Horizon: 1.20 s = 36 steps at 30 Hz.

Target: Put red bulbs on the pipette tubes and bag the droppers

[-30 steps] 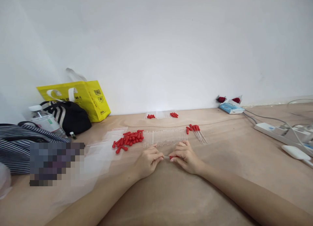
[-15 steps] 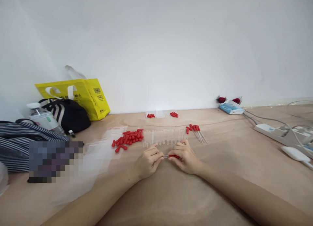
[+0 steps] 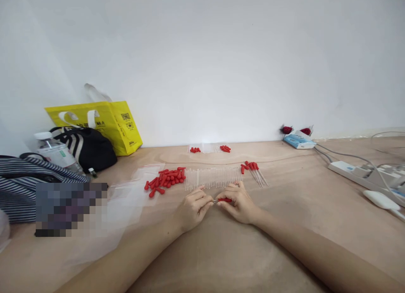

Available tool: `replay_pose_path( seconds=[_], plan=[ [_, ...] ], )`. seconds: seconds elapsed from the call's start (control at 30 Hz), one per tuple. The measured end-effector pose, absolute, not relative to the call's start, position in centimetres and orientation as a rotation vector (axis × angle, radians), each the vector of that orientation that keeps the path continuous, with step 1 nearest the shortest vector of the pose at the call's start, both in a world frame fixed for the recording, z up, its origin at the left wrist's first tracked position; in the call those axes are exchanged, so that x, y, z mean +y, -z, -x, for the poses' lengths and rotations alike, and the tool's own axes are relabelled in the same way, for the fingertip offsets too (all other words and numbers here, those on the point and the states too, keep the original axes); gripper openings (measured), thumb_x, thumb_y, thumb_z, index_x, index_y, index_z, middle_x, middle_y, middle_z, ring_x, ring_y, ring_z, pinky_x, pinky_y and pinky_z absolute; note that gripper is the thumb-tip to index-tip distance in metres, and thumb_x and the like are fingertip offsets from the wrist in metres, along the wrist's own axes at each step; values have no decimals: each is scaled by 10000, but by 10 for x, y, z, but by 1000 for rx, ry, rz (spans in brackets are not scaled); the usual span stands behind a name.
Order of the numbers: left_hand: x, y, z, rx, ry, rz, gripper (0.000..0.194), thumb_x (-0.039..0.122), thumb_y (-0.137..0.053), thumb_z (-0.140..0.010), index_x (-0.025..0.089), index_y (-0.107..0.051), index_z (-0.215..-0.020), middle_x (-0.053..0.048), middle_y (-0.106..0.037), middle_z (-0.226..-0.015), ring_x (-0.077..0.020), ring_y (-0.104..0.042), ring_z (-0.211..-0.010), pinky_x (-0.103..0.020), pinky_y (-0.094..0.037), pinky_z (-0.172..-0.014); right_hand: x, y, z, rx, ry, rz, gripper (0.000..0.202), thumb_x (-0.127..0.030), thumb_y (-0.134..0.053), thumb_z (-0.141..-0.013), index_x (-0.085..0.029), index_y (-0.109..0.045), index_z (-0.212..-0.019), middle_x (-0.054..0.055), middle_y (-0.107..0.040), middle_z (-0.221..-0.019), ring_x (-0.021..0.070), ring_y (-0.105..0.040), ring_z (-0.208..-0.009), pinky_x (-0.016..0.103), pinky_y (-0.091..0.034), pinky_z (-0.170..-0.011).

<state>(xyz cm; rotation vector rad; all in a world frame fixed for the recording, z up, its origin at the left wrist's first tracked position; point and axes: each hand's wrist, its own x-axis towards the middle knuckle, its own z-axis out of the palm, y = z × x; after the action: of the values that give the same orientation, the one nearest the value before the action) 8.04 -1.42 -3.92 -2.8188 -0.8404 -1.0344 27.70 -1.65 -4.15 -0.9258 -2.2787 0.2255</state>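
Pinched in my left hand [image 3: 196, 206] is a thin clear dropper tube [image 3: 215, 201], mostly hidden by the fingers. My right hand [image 3: 238, 203] grips a red rubber bulb [image 3: 225, 199] at the tube's right end; the fingers hide how far the tube sits inside it. Just beyond both hands lies a row of clear dropper tubes [image 3: 211, 177]. A heap of loose red bulbs [image 3: 167, 179] rests left of that row. Right of it are several droppers with red bulbs fitted [image 3: 257, 172] and a few loose bulbs [image 3: 244, 167].
Clear plastic bags [image 3: 133, 200] lie flat at the left. Near the wall is a bag with more red bulbs and tubes [image 3: 210, 148]. A yellow bag [image 3: 126, 130], black pouch [image 3: 98, 151] and bottle [image 3: 58, 153] stand far left. A power strip [image 3: 348, 170] with cables is right.
My hands have drawn slightly closer together, the right one shifting a little left and up. Less of the clear tube shows between them.
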Motion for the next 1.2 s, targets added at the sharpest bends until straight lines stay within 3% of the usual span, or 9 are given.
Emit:
replay_pose_path(
  seconds=[0.2, 0.43, 0.53, 0.63, 0.77, 0.9, 1.2],
  plan=[
    [-15, 39, -82, -919, 1182, 2744, 130, 211, -453, -847, 178, -574, -878, -23, -631, -732, -138, -574, -704, -368, -428, -875, -10, 46, -280, -1908, -672, 979, 220, -380, -602, -719, -203, -579, -849, 28, -630, -796, 171, -554, -787, 353, -363, -778],
    [-15, 37, -80, -1045, 1305, 2740, 182, 256, -457, -846, 184, -513, -1003, -35, -631, -816, -162, -594, -807, -343, -442, -840, -5, 49, -266, -1618, -1060, 828, 303, -480, -540, -731, -199, -516, -841, 26, -604, -785, 143, -559, -711, 282, -441, -661],
    [-14, 35, -78, -1165, 1318, 2698, 224, 256, -448, -843, 174, -480, -1049, -59, -613, -894, -182, -571, -866, -343, -447, -795, 16, 42, -282, -1614, -926, 998, 360, -483, -470, -761, -193, -513, -970, 46, -617, -829, 159, -571, -760, 281, -442, -678],
    [-13, 34, -77, -1246, 1292, 2661, 204, 250, -461, -829, 173, -497, -1015, -57, -600, -887, -185, -556, -850, -346, -443, -771, 43, 32, -318, -1674, -613, 1476, 351, -374, -354, -821, -190, -492, -1085, 49, -619, -916, 154, -571, -813, 255, -427, -685],
    [-11, 36, -78, -1242, 1171, 2689, 157, 247, -502, -797, 171, -537, -930, -58, -604, -874, -201, -539, -850, -361, -434, -771, 71, 23, -366, -1699, -410, 1842, 277, -290, -412, -763, -152, -589, -925, 89, -636, -818, 210, -578, -766, 290, -399, -651],
    [-11, 37, -78, -1238, 1113, 2701, 114, 231, -513, -781, 175, -558, -871, -55, -608, -862, -205, -537, -841, -364, -429, -763, 83, 25, -389, -1733, -262, 2034, 268, -234, -425, -736, -132, -612, -900, 149, -632, -898, 262, -570, -849, 317, -378, -674],
    [-10, 37, -78, -1261, 1064, 2733, 85, 197, -520, -765, 176, -560, -837, -45, -610, -846, -199, -537, -830, -352, -421, -758, 90, 43, -394, -1830, -117, 2128, 360, -362, -446, -769, -155, -598, -1021, 114, -656, -910, 250, -581, -882, 297, -383, -685]
  ],
)
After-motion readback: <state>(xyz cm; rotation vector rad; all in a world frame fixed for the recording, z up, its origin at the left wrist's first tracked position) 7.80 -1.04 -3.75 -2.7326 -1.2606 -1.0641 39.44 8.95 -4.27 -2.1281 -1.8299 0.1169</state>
